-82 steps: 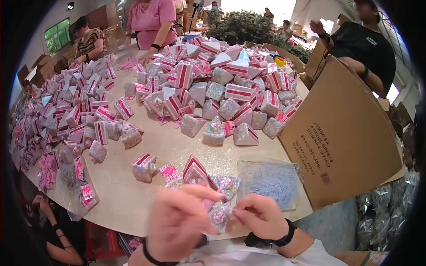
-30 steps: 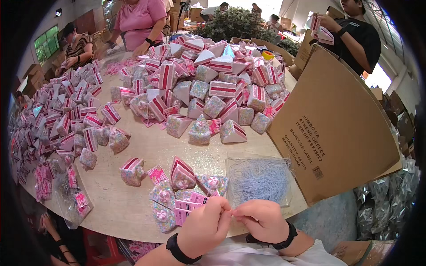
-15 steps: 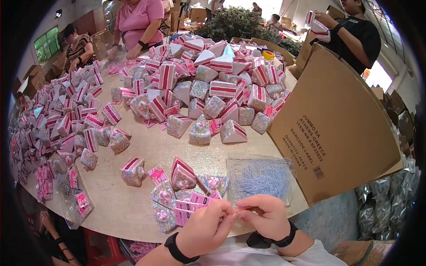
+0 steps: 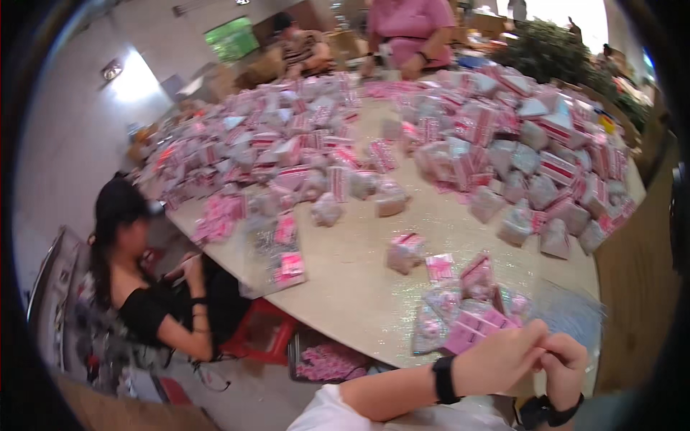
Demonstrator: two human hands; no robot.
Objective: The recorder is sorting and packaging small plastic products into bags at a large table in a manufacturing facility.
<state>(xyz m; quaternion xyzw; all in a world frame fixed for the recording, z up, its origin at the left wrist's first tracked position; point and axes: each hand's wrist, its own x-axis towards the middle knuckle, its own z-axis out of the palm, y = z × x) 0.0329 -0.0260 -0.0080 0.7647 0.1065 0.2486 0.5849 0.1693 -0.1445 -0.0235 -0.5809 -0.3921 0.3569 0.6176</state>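
My left hand point(image 4: 497, 359) and my right hand point(image 4: 565, 365) meet fingertip to fingertip at the table's near edge. Both are closed in a pinch; whatever is between the fingers is too small and blurred to make out. Just beyond the left hand lie pink printed tags point(image 4: 477, 329), on and beside several glittery cake-slice ornaments. One such cake slice point(image 4: 477, 277) stands upright behind the tags, showing pink and white layers. A tangle of pale blue strings point(image 4: 571, 310) lies past my right hand, partly covered by it.
Large heaps of cake-slice ornaments point(image 4: 543, 169) cover the table's far side. A clear bag with pink tags point(image 4: 272, 255) lies at the left edge. A brown cardboard box point(image 4: 640, 287) stands right. One person sits left by a red stool point(image 4: 260, 334); others are across the table.
My view has swung left, so the table and hands appear farther right, and a seated person at left now shows fully. Both hands stay pinched together near the tags.
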